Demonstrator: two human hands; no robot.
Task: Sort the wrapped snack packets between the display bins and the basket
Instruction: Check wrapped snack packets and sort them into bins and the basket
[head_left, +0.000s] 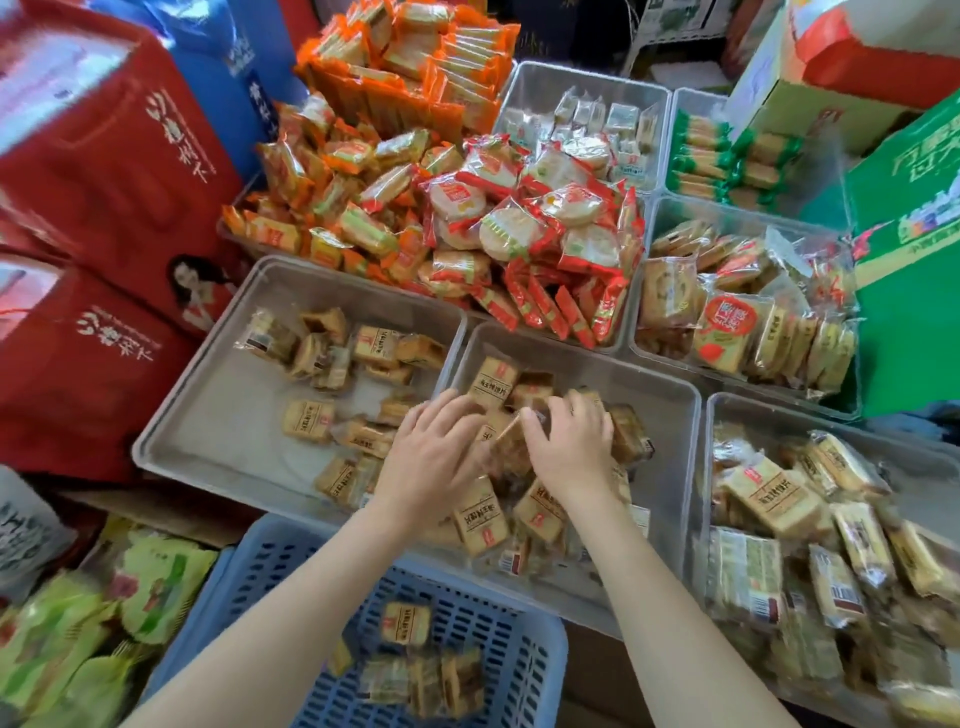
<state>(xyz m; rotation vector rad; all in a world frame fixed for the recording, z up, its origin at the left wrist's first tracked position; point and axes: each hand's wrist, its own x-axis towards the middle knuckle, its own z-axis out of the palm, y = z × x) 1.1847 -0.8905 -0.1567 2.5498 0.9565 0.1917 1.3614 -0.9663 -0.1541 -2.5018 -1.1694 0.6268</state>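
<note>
Blue basket (524, 670) nearest us, a few packets inside.
Just beyond it, in the middle clear bin (670, 415), our left hand (434, 457) and right hand (569, 447) curl onto tan snack packets (491, 384), seemingly gripping some.

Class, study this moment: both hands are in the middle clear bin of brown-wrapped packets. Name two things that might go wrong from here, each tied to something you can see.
1. The left hand and right hand gather several packets at once in the middle bin; some may slip out on the way to the blue basket.
2. The neighbouring left bin holds near-identical brown packets, so kinds may easily get mixed.
</note>
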